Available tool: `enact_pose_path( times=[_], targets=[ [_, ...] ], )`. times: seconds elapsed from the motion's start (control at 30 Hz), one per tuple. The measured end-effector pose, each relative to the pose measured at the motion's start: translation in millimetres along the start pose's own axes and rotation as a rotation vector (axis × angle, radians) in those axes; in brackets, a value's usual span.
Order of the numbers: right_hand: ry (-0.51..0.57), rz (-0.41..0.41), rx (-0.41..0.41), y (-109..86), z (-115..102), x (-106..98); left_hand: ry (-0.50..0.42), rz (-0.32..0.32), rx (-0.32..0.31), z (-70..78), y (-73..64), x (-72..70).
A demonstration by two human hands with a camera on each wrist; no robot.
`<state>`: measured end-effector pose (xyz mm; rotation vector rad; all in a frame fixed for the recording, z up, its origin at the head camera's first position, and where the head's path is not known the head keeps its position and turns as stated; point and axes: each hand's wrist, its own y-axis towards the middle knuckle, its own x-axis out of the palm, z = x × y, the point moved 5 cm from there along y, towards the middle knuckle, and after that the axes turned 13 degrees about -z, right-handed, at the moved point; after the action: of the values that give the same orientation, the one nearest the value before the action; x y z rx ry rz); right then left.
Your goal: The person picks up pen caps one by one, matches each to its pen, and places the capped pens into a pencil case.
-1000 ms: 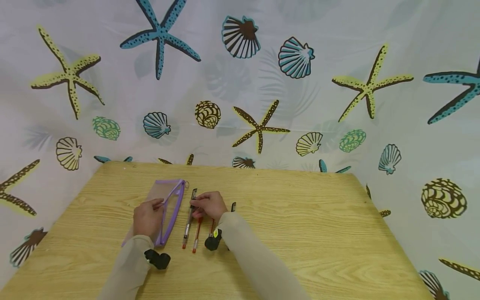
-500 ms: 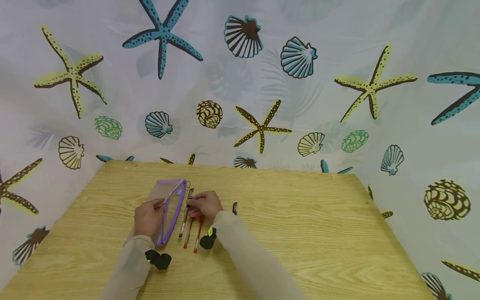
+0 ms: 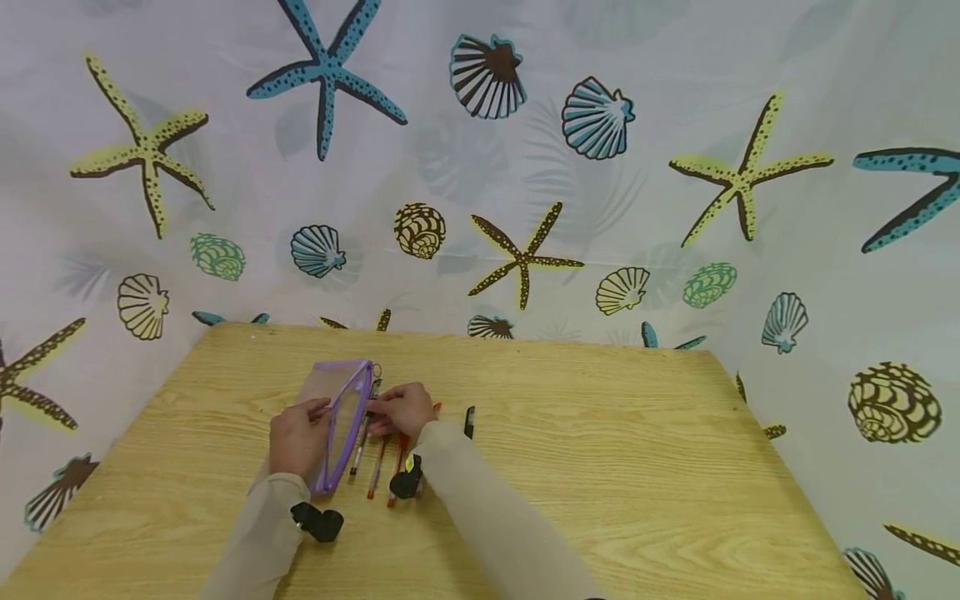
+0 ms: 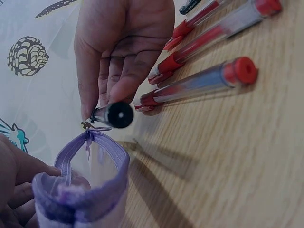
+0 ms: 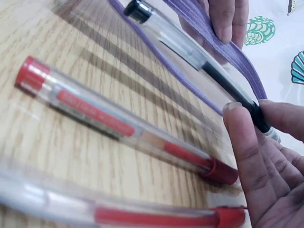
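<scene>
A clear pencil pouch with purple trim (image 3: 347, 446) lies at the left of the table. My left hand (image 3: 298, 440) pinches one side of its zipped edge, and the mouth gapes toward the right. Between thumb and fingers, my right hand (image 3: 402, 410) pinches a clear gel pen with a black cap and black end (image 5: 185, 54). The pen is tilted beside the pouch mouth and overlaps the purple trim in the right wrist view. Its black end (image 4: 119, 115) faces the left wrist camera. Just right of it lie several clear pens with red caps (image 5: 102, 111), partly hidden by my right hand and sleeve.
Another black-capped pen (image 3: 469, 422) lies right of my right wrist, its lower part hidden by the sleeve. The wooden table (image 3: 600, 450) reaches back to a curtain (image 3: 420, 150) printed with starfish and shells. A metal ring (image 3: 377, 370) hangs at the pouch's far corner.
My right hand has moved left with the black pen, away from the red pens and up to the pouch's edge. My left hand keeps its hold on the pouch.
</scene>
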<state>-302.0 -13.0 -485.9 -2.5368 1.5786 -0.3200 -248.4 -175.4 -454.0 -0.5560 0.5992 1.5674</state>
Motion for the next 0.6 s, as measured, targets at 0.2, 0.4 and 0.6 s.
enact_pose_path(
  times=[0.2,0.4,0.6],
  targets=[
    [-0.055,0.036,0.024,3.9,-1.6,5.5,-0.012,-0.016,-0.008,-0.9,0.7,1.6],
    [-0.075,0.049,0.051,8.0,0.1,7.2,-0.006,-0.015,-0.003,-0.3,0.3,2.3],
    [-0.104,0.054,0.047,10.3,-1.7,8.3,-0.002,-0.022,-0.008,-0.2,-0.7,2.5]
  ],
)
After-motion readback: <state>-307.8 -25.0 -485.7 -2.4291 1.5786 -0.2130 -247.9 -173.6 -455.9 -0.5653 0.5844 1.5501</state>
